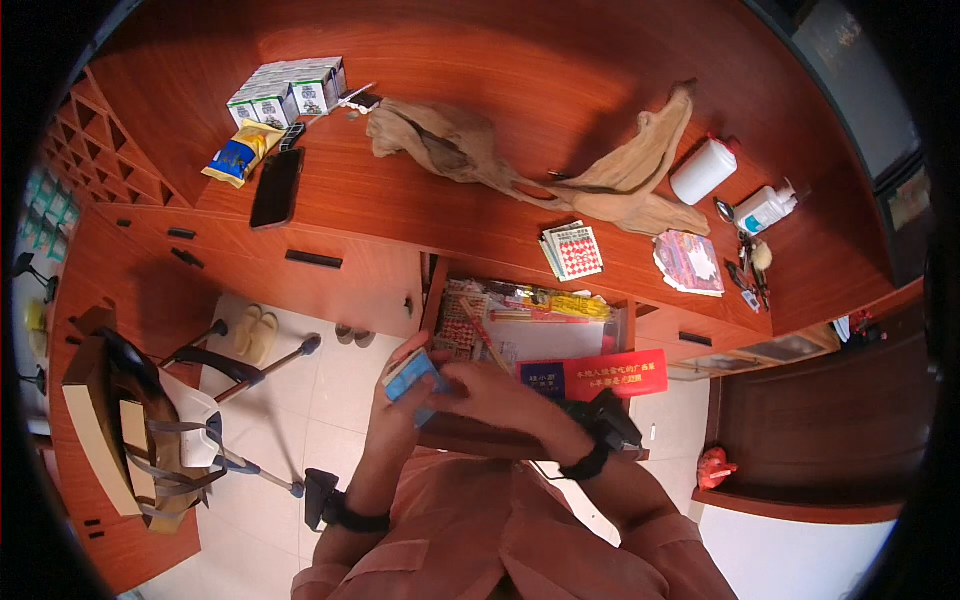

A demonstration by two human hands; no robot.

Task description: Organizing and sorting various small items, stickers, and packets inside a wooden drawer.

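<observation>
My left hand (401, 382) holds a small stack of blue flat packets (414, 379), with its fingers wrapped around the left end. From the other side, the fingers of my right hand (480, 394) reach onto the stack's right part; motion blurs them slightly. Both hands are over the front left of an open wooden drawer (628, 330). Inside it lie red-and-white checked packets (456, 330), a yellow item in clear wrapping (574, 304) and white paper (547, 339). A red and dark blue printed strip (615, 375) bearing writing lies across the drawer's right front, near my right wrist.
On the desk (480, 232) are a driftwood piece (465, 142), a checked packet stack (574, 251), a pink card pack (688, 262), a white bottle (705, 171), a pump bottle (763, 210), a phone (277, 187), a snack bag (242, 154) and small boxes (289, 90). A paper bag (142, 450) stands left.
</observation>
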